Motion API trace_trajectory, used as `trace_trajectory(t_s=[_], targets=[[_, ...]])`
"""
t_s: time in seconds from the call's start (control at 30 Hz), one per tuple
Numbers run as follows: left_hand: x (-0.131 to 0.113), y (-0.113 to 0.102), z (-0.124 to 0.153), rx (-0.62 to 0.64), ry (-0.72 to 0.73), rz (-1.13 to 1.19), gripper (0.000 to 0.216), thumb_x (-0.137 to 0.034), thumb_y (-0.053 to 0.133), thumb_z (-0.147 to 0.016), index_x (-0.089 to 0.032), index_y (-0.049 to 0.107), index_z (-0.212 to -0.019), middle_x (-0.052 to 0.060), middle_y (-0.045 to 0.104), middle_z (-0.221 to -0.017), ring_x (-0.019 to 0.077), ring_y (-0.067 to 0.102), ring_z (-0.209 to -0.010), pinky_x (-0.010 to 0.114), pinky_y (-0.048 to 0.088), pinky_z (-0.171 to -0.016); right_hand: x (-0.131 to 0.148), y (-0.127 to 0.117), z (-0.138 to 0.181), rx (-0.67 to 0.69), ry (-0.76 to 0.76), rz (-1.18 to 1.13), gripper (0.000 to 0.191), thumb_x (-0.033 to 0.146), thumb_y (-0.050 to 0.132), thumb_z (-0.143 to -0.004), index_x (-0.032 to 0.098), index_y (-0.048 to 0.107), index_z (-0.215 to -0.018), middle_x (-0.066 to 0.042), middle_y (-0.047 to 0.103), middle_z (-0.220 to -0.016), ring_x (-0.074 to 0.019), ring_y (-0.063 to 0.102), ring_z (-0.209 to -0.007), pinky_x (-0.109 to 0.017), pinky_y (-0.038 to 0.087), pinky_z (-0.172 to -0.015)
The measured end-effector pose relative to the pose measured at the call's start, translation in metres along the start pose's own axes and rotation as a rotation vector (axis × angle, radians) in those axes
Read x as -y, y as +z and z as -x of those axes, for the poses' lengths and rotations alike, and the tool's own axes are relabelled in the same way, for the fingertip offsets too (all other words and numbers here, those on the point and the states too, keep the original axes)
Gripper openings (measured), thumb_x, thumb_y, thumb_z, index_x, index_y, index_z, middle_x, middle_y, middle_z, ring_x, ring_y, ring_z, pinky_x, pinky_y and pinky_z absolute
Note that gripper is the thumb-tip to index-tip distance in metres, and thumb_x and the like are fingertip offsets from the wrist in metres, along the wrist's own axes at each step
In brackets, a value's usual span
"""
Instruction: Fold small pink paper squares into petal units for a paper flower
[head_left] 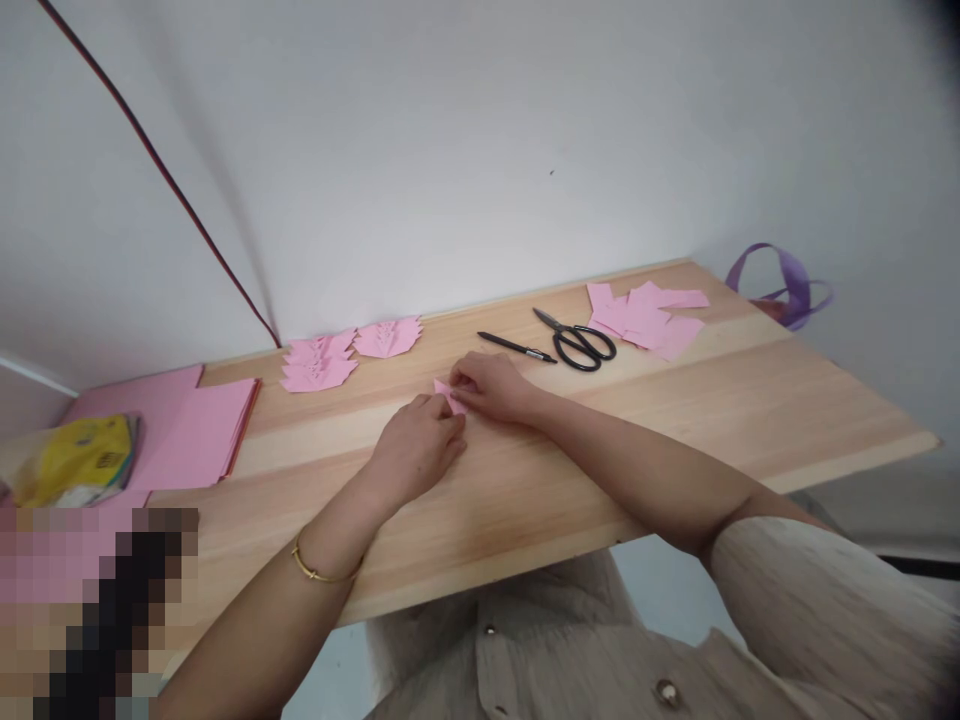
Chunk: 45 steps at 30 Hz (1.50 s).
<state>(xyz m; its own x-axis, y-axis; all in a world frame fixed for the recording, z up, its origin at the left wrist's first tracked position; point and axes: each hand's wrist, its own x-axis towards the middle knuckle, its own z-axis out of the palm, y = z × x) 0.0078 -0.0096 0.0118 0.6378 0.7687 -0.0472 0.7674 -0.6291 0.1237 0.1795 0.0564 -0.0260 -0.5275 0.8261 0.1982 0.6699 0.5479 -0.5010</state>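
Observation:
A small pink folded paper (448, 394) lies on the wooden table (570, 440) near its middle. My left hand (417, 446) is curled with its fingertips pressed on the paper's near edge. My right hand (489, 385) rests on the paper's right side, fingers bent and pinching it. Most of the paper is hidden under the two hands. A gold bangle (321, 570) sits on my left wrist.
Folded pink cut shapes (319, 364) and another (387, 337) lie at the back. A black pen (516, 347), black scissors (579, 342) and pink scraps (649, 315) sit back right. A pink paper stack (196, 432), a yellow packet (79, 458) and purple ribbon (787, 285) flank the table.

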Motion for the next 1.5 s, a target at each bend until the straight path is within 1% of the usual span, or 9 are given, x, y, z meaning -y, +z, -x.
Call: trace_trajectory(t_s=[0.13, 0.3, 0.57, 0.77, 0.9, 1.03, 1.17, 1.3, 1.5], targets=[[0.000, 0.001, 0.000, 0.000, -0.003, 0.013, 0.020, -0.027, 0.047, -0.085, -0.018, 0.064, -0.090, 0.010, 0.058, -0.098, 0.0220, 0.052, -0.096, 0.037, 0.043, -0.084, -0.001, -0.001, 0.000, -0.001, -0.020, -0.029, 0.012, 0.029, 0.053, -0.084, 0.019, 0.060, -0.085, -0.002, 0.061, -0.086, -0.0143, 0.052, -0.079, -0.027, 0.030, -0.070], [-0.001, 0.000, 0.000, -0.005, -0.013, 0.010, 0.022, -0.028, 0.046, -0.085, -0.018, 0.064, -0.093, 0.010, 0.058, -0.102, 0.0221, 0.051, -0.097, 0.037, 0.043, -0.086, 0.003, -0.001, 0.000, -0.014, 0.003, -0.012, 0.028, 0.044, 0.053, -0.084, 0.018, 0.059, -0.084, -0.004, 0.062, -0.086, -0.0148, 0.052, -0.080, -0.028, 0.030, -0.071], [-0.003, -0.001, 0.000, 0.008, -0.014, -0.007, 0.021, -0.029, 0.047, -0.085, -0.019, 0.063, -0.092, 0.010, 0.057, -0.097, 0.0222, 0.051, -0.094, 0.037, 0.042, -0.082, 0.001, 0.011, -0.007, -0.067, 0.134, -0.002, 0.017, 0.035, 0.056, -0.081, 0.018, 0.059, -0.080, -0.001, 0.062, -0.080, -0.0128, 0.054, -0.074, -0.027, 0.030, -0.070], [-0.002, -0.001, 0.001, 0.005, -0.021, -0.017, 0.020, -0.030, 0.047, -0.085, -0.019, 0.063, -0.091, 0.009, 0.056, -0.094, 0.0219, 0.051, -0.093, 0.037, 0.041, -0.081, 0.001, 0.003, -0.005, -0.043, 0.073, -0.037, 0.013, 0.026, 0.051, -0.084, 0.018, 0.060, -0.081, -0.002, 0.063, -0.082, -0.0126, 0.053, -0.075, -0.025, 0.031, -0.068], [-0.002, 0.000, 0.001, 0.000, -0.033, -0.014, 0.021, -0.030, 0.048, -0.084, -0.020, 0.062, -0.095, 0.009, 0.056, -0.100, 0.0226, 0.051, -0.096, 0.038, 0.041, -0.084, 0.000, -0.003, -0.001, 0.011, 0.008, -0.046, 0.018, 0.036, 0.059, -0.078, 0.019, 0.063, -0.083, -0.003, 0.063, -0.084, -0.0140, 0.053, -0.078, -0.026, 0.032, -0.071], [-0.002, 0.001, 0.001, 0.008, -0.043, -0.021, 0.022, -0.031, 0.049, -0.084, -0.019, 0.063, -0.095, 0.010, 0.056, -0.102, 0.0232, 0.051, -0.098, 0.039, 0.041, -0.085, 0.000, -0.002, -0.001, 0.007, -0.005, -0.007, 0.016, 0.032, 0.064, -0.072, 0.019, 0.063, -0.082, -0.002, 0.063, -0.087, -0.0155, 0.054, -0.082, -0.027, 0.033, -0.073], [-0.003, 0.001, 0.001, 0.009, -0.035, -0.025, 0.022, -0.031, 0.050, -0.084, -0.019, 0.062, -0.096, 0.010, 0.057, -0.103, 0.0236, 0.051, -0.098, 0.039, 0.041, -0.085, 0.003, 0.002, -0.003, -0.026, 0.056, 0.031, 0.018, 0.035, 0.060, -0.076, 0.018, 0.061, -0.076, -0.003, 0.063, -0.082, -0.0147, 0.053, -0.076, -0.027, 0.032, -0.068], [-0.004, 0.000, 0.001, 0.018, -0.040, -0.033, 0.021, -0.031, 0.049, -0.084, -0.019, 0.062, -0.095, 0.009, 0.057, -0.098, 0.0233, 0.051, -0.095, 0.039, 0.041, -0.083, 0.004, 0.005, -0.005, -0.047, 0.084, 0.045, 0.015, 0.031, 0.056, -0.079, 0.018, 0.060, -0.073, -0.002, 0.063, -0.078, -0.0136, 0.052, -0.072, -0.026, 0.030, -0.065], [-0.002, 0.001, 0.001, 0.013, -0.039, -0.031, 0.020, -0.032, 0.049, -0.083, -0.020, 0.062, -0.095, 0.009, 0.057, -0.099, 0.0232, 0.051, -0.096, 0.038, 0.041, -0.082, -0.001, -0.006, -0.002, 0.042, -0.006, -0.052, 0.011, 0.024, 0.055, -0.078, 0.019, 0.063, -0.083, -0.001, 0.063, -0.083, -0.0129, 0.054, -0.076, -0.025, 0.033, -0.068]])
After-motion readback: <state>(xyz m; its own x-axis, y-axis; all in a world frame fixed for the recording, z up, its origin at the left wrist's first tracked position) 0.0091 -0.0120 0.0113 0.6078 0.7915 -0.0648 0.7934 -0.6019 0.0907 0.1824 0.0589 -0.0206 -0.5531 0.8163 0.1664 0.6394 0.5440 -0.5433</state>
